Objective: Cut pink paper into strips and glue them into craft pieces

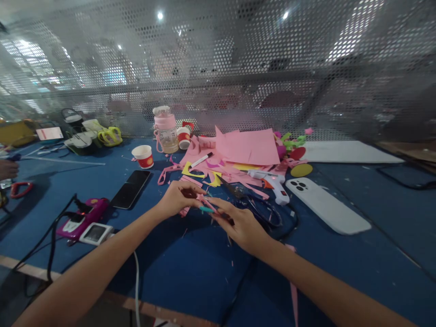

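My left hand (180, 198) pinches one end of a small pink paper piece (200, 198) at the middle of the blue table. The fingers of my right hand (240, 223) close on the other side of it. A teal sliver (206, 209) shows just below the pink, between the fingertips; whether it is joined to the piece I cannot tell. Just past my right hand lie the dark-handled scissors (262, 210) and a white glue gun (272, 181). Pink paper sheets (247, 146) and scraps are heaped beyond both hands, with a marker (200, 161) on top.
To the left are a black phone (131, 189), a paper cup (143, 156) and a purple power strip (83, 216) with cables. A white phone (327, 205) lies right. A pink-lidded bottle (165, 131) stands before the perforated metal screen (218, 81). Another person's hand (8, 169) shows far left.
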The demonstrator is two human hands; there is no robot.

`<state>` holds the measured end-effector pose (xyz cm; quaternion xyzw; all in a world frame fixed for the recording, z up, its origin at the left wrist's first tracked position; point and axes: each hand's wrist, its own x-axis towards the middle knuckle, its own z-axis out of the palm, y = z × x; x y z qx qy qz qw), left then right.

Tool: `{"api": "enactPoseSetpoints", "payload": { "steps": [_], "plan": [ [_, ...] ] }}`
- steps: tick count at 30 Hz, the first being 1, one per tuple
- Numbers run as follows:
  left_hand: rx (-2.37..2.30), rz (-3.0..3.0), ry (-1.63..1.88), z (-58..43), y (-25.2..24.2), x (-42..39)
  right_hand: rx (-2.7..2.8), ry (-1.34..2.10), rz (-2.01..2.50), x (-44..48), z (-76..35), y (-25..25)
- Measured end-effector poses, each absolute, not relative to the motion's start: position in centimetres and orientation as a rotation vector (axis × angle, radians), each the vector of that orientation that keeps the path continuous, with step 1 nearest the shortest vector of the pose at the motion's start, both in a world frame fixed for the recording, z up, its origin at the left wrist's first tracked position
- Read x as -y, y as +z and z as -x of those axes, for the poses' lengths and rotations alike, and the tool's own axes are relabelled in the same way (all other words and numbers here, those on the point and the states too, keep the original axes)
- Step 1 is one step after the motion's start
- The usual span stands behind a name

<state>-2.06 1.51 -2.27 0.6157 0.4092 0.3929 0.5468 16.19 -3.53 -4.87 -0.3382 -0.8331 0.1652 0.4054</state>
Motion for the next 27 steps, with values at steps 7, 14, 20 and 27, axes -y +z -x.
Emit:
{"api": "enactPoseSetpoints", "payload": {
  "steps": [7, 14, 20, 27],
  "plan": [
    [-0.93, -1.5, 0.95, 2.15, -2.52, -1.62, 2.104, 0.427, 0.879, 3.55, -16.19, -4.91],
    [-0.936, -1.507, 0.964, 2.08, -2.5, -1.55, 2.114, 0.433, 0.899, 3.49, -16.29, -4.8],
    [-0.936, -1.49, 0.943, 2.06, -2.47, -1.58, 2.123, 0.454, 0.899, 3.41, -16.28, -4.72],
    [-0.945, -1.517, 0.94, 2.15, -2.57, -1.66, 2.146, 0.454, 0.911, 3.38, -16.46, -4.59]
  ]
}}
